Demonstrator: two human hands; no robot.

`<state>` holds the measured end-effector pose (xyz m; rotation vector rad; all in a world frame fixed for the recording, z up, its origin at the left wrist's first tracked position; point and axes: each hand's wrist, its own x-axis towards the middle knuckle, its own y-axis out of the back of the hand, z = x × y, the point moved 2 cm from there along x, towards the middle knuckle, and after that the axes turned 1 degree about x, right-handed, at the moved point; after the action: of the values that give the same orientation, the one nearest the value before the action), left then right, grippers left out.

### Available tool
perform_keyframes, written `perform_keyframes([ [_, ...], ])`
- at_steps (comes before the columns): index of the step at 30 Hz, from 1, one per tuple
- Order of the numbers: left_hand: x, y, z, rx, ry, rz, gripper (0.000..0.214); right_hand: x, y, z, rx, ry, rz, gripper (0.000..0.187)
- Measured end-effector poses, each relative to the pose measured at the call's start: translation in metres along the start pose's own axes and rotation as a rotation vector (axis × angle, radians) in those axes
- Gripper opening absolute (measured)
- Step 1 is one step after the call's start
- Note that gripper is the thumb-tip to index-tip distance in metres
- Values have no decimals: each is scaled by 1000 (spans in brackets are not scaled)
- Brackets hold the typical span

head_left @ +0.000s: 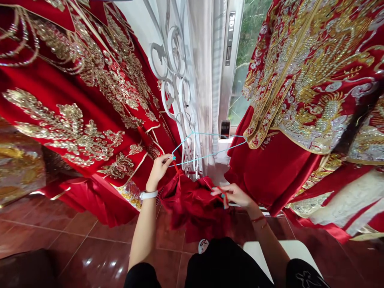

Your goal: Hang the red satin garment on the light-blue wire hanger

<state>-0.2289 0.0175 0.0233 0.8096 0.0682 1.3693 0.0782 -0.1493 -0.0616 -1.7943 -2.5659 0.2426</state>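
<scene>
My left hand point(163, 163) pinches the left end of a thin light-blue wire clothes hanger point(207, 155), where a red strap meets the wire. From that strap hangs a crumpled dark red garment point(195, 198), bunched below the hanger. My right hand point(232, 196) is closed on a second red strap point(223, 193) at the garment's right side, below the hanger and apart from its right end. The hanger's right tip lies in front of an embroidered red jacket, and its hook is up by the white ironwork.
Beaded red gowns point(90, 100) hang close on the left; a gold-embroidered red jacket point(303, 80) hangs on the right. White scrolled ironwork point(177, 60) and a window frame point(229, 60) stand ahead. A phone point(225, 129) rests on the sill. A white stool point(295, 252) is beside my right arm.
</scene>
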Motion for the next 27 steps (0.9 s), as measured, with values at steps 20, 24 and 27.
perform_keyframes([
  [20, -10, 19, 9, 64, 6, -6, 44, -29, 108, -38, 29, 448, 819, 37],
  [24, -11, 19, 10, 66, -6, -17, 47, 6, 126, -76, -107, 582, 886, 38],
  [27, -13, 22, 10, 68, -4, 6, 48, 28, 127, -104, -217, 596, 786, 39],
])
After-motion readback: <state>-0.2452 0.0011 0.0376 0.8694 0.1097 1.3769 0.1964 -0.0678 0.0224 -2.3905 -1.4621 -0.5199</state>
